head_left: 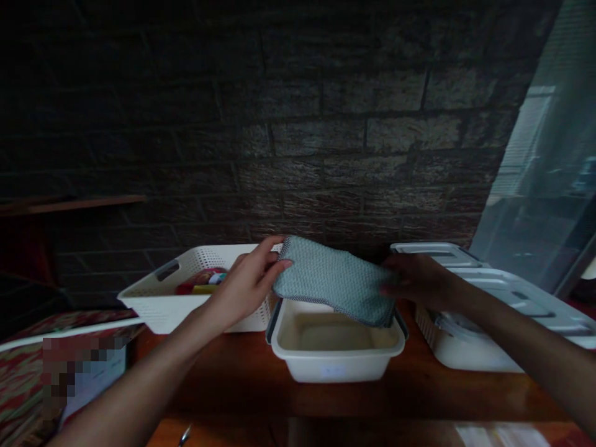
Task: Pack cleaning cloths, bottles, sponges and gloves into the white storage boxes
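A folded grey-green cloth [336, 279] is held level above a small white tub [335, 363] on a wooden table [242, 385]. My left hand [249, 279] pinches the cloth's left end, thumb on top and fingers beneath. My right hand [416, 277] grips the cloth's right end, its fingers closed on the edge. The tub's inside looks bare and pale.
A white perforated basket [162, 298] with red and yellow items stands at the left behind my left arm. At the right sits a white bin [465, 354] with grey lids [503, 288] on top. A dark brick wall rises behind. Patterned fabric lies at the far left.
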`<state>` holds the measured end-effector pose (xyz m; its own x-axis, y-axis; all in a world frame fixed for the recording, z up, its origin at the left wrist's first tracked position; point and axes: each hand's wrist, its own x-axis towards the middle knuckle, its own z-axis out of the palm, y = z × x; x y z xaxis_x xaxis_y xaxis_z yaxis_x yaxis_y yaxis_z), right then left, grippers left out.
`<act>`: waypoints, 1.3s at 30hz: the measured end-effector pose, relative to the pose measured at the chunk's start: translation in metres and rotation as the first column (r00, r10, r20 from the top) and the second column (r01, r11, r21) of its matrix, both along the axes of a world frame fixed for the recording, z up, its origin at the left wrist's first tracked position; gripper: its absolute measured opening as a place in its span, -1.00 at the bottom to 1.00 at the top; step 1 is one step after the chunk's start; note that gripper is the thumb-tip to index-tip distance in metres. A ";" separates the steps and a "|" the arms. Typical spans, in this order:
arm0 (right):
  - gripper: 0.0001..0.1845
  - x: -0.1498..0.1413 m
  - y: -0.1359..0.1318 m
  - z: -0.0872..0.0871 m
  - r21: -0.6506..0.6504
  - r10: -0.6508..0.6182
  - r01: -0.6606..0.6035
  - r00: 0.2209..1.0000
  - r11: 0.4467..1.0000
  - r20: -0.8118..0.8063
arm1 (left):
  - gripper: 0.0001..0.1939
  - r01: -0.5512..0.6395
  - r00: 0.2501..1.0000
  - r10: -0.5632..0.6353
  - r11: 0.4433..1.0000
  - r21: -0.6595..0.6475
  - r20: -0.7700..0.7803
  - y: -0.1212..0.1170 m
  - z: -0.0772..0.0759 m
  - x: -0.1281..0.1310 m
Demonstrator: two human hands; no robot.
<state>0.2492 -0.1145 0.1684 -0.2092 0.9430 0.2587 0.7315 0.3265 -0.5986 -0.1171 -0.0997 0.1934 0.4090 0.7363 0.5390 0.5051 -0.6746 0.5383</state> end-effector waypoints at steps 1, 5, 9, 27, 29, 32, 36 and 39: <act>-0.39 -0.008 0.004 0.003 0.027 0.032 -0.031 0.998 0.999 -0.052 | -0.60 0.007 0.995 -0.002 0.999 0.054 -0.097 0.001 0.010 0.006; -0.25 -0.052 0.017 0.023 0.038 0.315 -0.313 0.936 0.949 -0.157 | -0.77 0.150 0.934 -0.086 0.976 0.161 -0.347 -0.003 0.047 0.035; -0.59 -0.086 0.025 0.034 0.026 0.449 -0.460 0.852 0.888 -0.267 | -0.80 0.189 0.950 -0.146 0.973 0.135 -0.276 -0.002 0.054 0.051; -0.41 -0.062 -0.002 0.031 0.610 0.324 -0.145 0.926 0.779 -0.193 | -0.78 0.143 0.880 -0.060 0.980 -0.142 0.471 0.002 -0.025 0.072; -0.65 -0.060 -0.006 0.037 0.670 0.329 -0.250 0.944 0.699 0.009 | -0.78 0.151 0.892 -0.075 0.979 -0.137 0.446 -0.001 -0.027 0.077; -0.82 -0.060 -0.010 0.038 0.682 0.334 -0.337 0.932 0.649 0.142 | -0.77 0.226 0.879 -0.131 0.961 -0.157 0.459 -0.006 -0.029 0.082; -0.80 -0.057 -0.011 0.029 0.694 0.322 -0.342 0.932 0.633 0.165 | -0.74 0.335 0.856 -0.181 0.908 -0.252 0.485 -0.010 -0.032 0.085; -0.84 -0.052 -0.013 0.027 0.672 0.326 -0.378 0.922 0.636 0.210 | -0.74 0.364 0.848 -0.188 0.887 -0.286 0.496 -0.009 -0.033 0.086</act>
